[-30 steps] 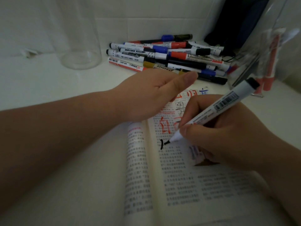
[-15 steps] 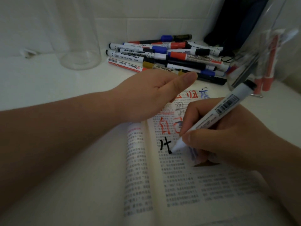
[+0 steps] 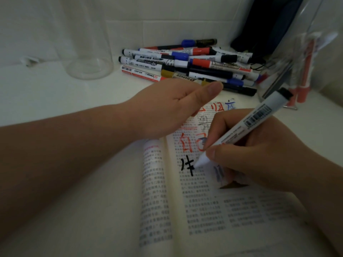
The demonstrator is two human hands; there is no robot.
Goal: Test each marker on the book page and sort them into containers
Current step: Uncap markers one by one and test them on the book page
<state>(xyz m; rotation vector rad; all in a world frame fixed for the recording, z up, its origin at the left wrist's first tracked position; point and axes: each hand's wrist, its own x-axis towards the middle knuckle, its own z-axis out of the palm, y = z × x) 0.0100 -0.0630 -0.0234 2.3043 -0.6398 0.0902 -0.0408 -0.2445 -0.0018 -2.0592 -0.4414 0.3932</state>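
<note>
The right hand (image 3: 259, 153) pinches a white-barrelled black marker (image 3: 246, 125) between thumb and curled fingers, its tip on the printed book page (image 3: 213, 201) just beneath the grip, where a sliding finger could smear the black strokes (image 3: 187, 165); the left hand (image 3: 167, 108) rests beyond, its fingers hidden, so I cannot tell its hold.

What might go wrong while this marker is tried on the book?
The right hand gripping the marker lies beside the black strokes and could smear them. The marker's back end points toward the glass jar holding red markers and might bump it. If the left hand lifts, the book may shut.
</note>
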